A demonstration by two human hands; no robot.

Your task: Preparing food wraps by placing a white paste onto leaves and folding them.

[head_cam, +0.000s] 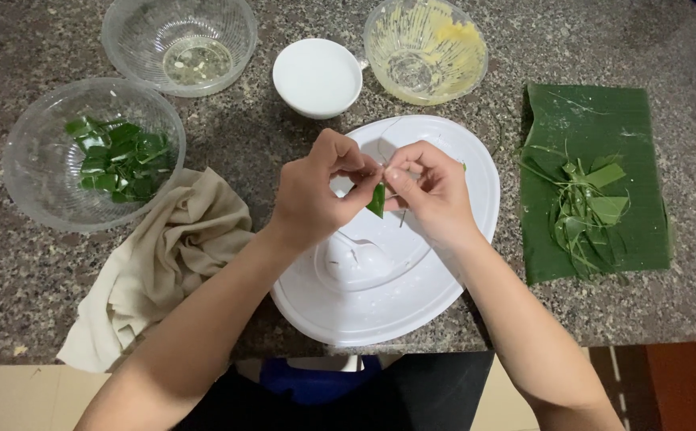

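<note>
Both hands meet above the white plastic lid (pixel 452 263) that lies upside down on the speckled stone table (pixel 13 279), and between them they pinch a small folded leaf piece (pixel 377 199). The left hand (pixel 316 191) is closed, its thumb and forefinger nipping the upper edge of the leaf; the right hand (pixel 432 191) is also closed, fingertips pressed to the same upper part from the other side. The leaf piece hangs just over the lid's middle, touching nothing but the fingers. Its long axis runs nearly upright, leaning slightly, with the narrow tip pointing down toward the person and the wider end caught between the fingertips. To handle this fold well, I judge that the pinch should stay light and close to the crease, so the leaf neither tears nor springs open, with both thumbs opposing each other squarely. Left of the lid lies a beige cloth (pixel 164 263), and beyond it a clear bowl of cut green leaf pieces (pixel 116 156). To the right, a banana leaf sheet (pixel 595 120) carries leaf trimmings (pixel 583 211).
</note>
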